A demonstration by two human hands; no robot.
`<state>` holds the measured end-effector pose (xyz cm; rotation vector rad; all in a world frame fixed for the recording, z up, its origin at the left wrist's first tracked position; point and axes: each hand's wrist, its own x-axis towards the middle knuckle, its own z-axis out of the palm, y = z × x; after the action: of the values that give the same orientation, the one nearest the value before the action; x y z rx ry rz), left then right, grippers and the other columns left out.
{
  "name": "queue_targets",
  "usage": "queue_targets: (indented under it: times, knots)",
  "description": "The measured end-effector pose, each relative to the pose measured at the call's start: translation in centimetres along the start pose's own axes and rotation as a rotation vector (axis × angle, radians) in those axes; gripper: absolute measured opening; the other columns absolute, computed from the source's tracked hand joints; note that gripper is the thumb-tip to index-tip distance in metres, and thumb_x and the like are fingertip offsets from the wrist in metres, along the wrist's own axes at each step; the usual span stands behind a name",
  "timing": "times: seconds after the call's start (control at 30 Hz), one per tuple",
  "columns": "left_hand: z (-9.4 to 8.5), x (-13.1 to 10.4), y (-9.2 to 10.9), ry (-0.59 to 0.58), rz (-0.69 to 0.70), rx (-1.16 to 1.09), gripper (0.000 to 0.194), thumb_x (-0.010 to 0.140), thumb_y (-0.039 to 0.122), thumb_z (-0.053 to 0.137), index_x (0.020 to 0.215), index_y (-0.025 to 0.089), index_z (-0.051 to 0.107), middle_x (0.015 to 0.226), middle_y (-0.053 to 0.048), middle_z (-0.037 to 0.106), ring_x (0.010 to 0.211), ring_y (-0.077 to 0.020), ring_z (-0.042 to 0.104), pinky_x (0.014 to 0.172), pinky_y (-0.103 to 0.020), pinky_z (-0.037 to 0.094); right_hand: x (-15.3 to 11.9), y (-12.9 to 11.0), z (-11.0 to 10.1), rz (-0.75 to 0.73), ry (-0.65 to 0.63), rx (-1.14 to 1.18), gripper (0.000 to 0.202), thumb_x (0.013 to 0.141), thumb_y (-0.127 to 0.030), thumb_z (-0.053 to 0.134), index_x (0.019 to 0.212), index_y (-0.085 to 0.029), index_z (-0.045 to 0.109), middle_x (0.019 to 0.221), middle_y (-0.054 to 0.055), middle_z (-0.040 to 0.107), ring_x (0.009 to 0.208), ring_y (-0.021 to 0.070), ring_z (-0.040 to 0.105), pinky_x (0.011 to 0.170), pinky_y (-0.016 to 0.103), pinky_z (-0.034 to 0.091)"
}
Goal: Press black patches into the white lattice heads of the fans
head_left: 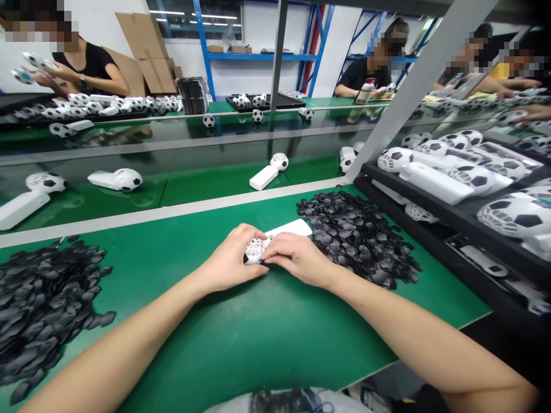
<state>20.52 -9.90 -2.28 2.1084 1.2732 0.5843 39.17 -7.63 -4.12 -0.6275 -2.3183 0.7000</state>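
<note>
On the green tabletop [202, 338] lies a white handheld fan with a football-patterned head [255, 250] and a white handle [293, 229] pointing away to the right. My left hand [235, 259] is wrapped round the left side of the head, thumb below and fingers above. At the head's right side, my right hand [297, 255] has its fingertips pinched together against the ball. Whatever small piece the pinch may hold is hidden. Right of my right hand spreads a heap of small black plastic patches [350, 229].
Another heap of black patches [47, 304] lies at the left. Beyond a pale rail [172, 215], a conveyor [193, 178] carries several football fans [127, 179]. Stacked black trays [430, 189] of fans stand at the right, beside a slanted metal post [413, 80]. Several people work across the line.
</note>
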Motion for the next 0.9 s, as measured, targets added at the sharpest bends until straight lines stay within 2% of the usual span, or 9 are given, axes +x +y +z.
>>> queue_targets:
  times: [0.2, 0.43, 0.7, 0.9]
  knots:
    - [0.8, 0.0, -0.1, 0.085, 0.025, 0.032, 0.034, 0.069, 0.021, 0.056, 0.102, 0.021, 0.049, 0.104, -0.005, 0.048, 0.101, -0.0221, 0.047, 0.088, -0.037, 0.040, 0.4, 0.3, 0.6, 0.047, 0.079, 0.001, 0.010, 0.078, -0.015, 0.062, 0.070, -0.018, 0.059, 0.071, -0.001, 0.061, 0.071, 0.0141, 0.054, 0.070, 0.027, 0.041]
    - [1.6, -0.1, 0.1, 0.160, 0.033, 0.072, 0.026, 0.069, 0.018, 0.055, 0.094, 0.021, 0.051, 0.099, -0.004, 0.050, 0.095, -0.0216, 0.047, 0.084, -0.037, 0.041, 0.4, 1.1, 0.2, 0.110, 0.028, -0.083, 0.013, 0.075, -0.026, 0.067, 0.070, -0.017, 0.059, 0.069, -0.002, 0.057, 0.067, 0.0125, 0.050, 0.065, 0.024, 0.037]
    - [1.2, 0.0, 0.2, 0.162, -0.018, -0.033, 0.030, 0.064, 0.020, 0.064, 0.091, 0.021, 0.053, 0.098, -0.003, 0.051, 0.096, -0.0215, 0.049, 0.086, -0.038, 0.041, 0.7, 1.2, 0.0, 0.114, 0.012, -0.003, 0.009, 0.073, -0.021, 0.069, 0.070, -0.017, 0.061, 0.069, -0.002, 0.060, 0.067, 0.0123, 0.053, 0.068, 0.024, 0.037]
    - [1.7, 0.1, 0.3, 0.192, -0.045, 0.010, 0.027, 0.065, 0.019, 0.061, 0.090, 0.021, 0.052, 0.096, -0.002, 0.050, 0.094, -0.0213, 0.048, 0.084, -0.038, 0.041, 0.7, 1.2, -0.1, 0.132, 0.002, 0.002, 0.010, 0.073, -0.021, 0.069, 0.069, -0.017, 0.061, 0.069, -0.003, 0.059, 0.067, 0.0115, 0.052, 0.067, 0.023, 0.037]
